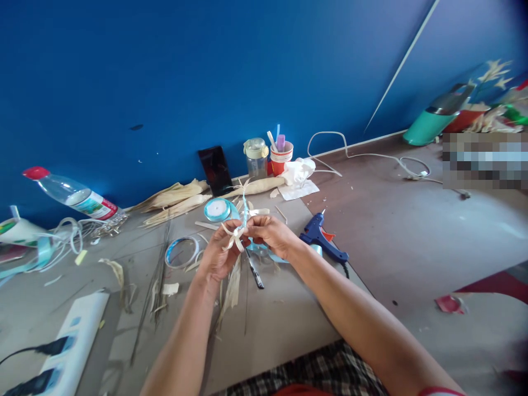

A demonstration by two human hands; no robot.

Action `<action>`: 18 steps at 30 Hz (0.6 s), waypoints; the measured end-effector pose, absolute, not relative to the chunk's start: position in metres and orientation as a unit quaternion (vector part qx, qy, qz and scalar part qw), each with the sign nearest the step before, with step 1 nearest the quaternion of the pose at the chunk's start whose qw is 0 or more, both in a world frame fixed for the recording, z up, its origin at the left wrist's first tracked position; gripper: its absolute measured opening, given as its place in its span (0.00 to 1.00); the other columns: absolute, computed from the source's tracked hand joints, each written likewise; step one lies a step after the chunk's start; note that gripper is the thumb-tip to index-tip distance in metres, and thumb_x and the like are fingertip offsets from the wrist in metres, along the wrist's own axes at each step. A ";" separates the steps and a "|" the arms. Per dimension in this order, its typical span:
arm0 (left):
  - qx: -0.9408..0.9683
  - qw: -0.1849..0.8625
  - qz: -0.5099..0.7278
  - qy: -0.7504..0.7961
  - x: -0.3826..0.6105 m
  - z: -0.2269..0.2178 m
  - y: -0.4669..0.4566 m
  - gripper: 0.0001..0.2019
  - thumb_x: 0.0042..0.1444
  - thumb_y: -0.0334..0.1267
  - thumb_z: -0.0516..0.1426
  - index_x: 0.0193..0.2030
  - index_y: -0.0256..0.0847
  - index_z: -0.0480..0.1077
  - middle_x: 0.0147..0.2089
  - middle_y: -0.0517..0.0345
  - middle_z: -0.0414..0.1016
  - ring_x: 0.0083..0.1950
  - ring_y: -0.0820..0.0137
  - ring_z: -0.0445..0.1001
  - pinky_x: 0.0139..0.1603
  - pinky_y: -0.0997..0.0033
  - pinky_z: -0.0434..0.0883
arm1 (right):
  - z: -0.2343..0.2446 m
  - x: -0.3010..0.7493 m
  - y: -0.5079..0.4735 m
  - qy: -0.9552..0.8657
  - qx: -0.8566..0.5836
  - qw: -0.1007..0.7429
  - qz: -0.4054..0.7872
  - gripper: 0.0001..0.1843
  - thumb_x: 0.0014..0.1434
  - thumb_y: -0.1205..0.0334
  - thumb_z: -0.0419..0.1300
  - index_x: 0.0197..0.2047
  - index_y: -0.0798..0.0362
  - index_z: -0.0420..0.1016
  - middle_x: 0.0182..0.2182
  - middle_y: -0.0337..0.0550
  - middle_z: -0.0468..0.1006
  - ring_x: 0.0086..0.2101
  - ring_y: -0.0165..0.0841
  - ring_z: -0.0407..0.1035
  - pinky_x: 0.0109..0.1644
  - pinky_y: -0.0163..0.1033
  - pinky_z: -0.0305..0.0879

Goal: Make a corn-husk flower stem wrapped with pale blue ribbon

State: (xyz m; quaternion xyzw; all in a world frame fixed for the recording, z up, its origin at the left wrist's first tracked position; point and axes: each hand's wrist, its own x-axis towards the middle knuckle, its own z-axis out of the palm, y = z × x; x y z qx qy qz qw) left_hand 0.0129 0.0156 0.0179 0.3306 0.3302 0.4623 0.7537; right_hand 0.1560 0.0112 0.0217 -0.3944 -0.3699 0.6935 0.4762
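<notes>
Blue wall behind near-upright stem

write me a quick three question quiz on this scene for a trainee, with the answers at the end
1. True or false: the left hand is nearer than the right hand to the blue glue gun.
2. What is being held? a) a tape roll b) a pale petalled piece c) a paper cup
3. Fill in: the tilted bottle has a ____ cap.

Key: 1. False; 2. b; 3. red
</notes>
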 end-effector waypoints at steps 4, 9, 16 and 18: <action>0.338 0.765 0.440 0.328 0.012 0.016 0.016 0.13 0.39 0.33 0.66 0.34 0.40 0.73 0.31 0.59 0.75 0.30 0.72 0.72 0.36 0.70 0.69 | 0.019 0.157 0.011 -0.371 -0.399 0.463 0.699 0.14 0.37 0.58 0.69 0.20 0.56 0.69 0.19 0.37 0.72 0.21 0.24 0.61 0.25 0.32 0.49; 0.347 0.763 0.440 0.321 0.013 0.015 0.015 0.13 0.39 0.33 0.66 0.35 0.38 0.75 0.34 0.55 0.76 0.31 0.72 0.72 0.36 0.71 0.69 | 0.024 0.161 0.011 -0.373 -0.393 0.437 0.718 0.15 0.35 0.60 0.70 0.18 0.56 0.67 0.14 0.33 0.66 0.17 0.21 0.54 0.22 0.32 0.42; 0.358 0.767 0.442 0.298 0.015 0.009 0.017 0.13 0.38 0.35 0.66 0.35 0.38 0.76 0.33 0.53 0.76 0.33 0.70 0.72 0.36 0.69 0.68 | 0.023 0.160 0.011 -0.344 -0.414 0.423 0.729 0.18 0.31 0.59 0.71 0.18 0.55 0.65 0.13 0.32 0.65 0.17 0.21 0.53 0.21 0.32 0.40; 0.362 0.773 0.432 0.292 0.015 0.008 0.018 0.13 0.38 0.36 0.67 0.34 0.37 0.75 0.31 0.54 0.75 0.32 0.69 0.72 0.36 0.68 0.68 | 0.023 0.159 0.011 -0.351 -0.420 0.426 0.720 0.19 0.32 0.57 0.71 0.16 0.55 0.63 0.12 0.31 0.63 0.16 0.21 0.51 0.20 0.32 0.39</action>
